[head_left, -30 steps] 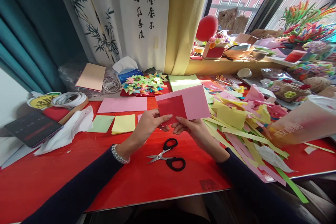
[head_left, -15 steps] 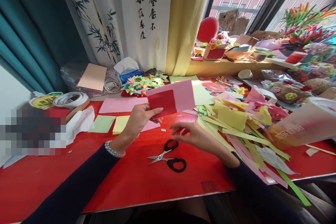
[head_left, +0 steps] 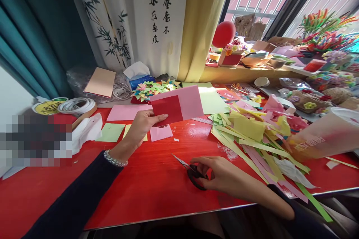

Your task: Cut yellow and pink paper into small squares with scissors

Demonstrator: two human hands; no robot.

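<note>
My left hand [head_left: 144,125] pinches a dark red square [head_left: 169,108] together with a larger pink sheet of paper [head_left: 192,101], held up over the table. Low at the middle of the table, my right hand [head_left: 215,173] has its fingers curled around the black handles of a pair of scissors [head_left: 193,173]. The scissors' blades look closed and point up and to the left. Beyond my left hand lie a green paper square [head_left: 110,132], a yellow square partly hidden by the wrist, and a small pink square [head_left: 161,133].
The red table [head_left: 134,198] carries a heap of cut paper strips [head_left: 246,127] on the right, beside a large tilted cup [head_left: 328,130]. A pile of small coloured paper pieces [head_left: 153,89] sits at the back. White tape rolls [head_left: 76,105] and crumpled tissue [head_left: 87,130] lie left.
My right hand has come down onto the scissors and taken hold of them; their spread blades have closed and turned upward. My left hand still holds the papers, slightly further left.
</note>
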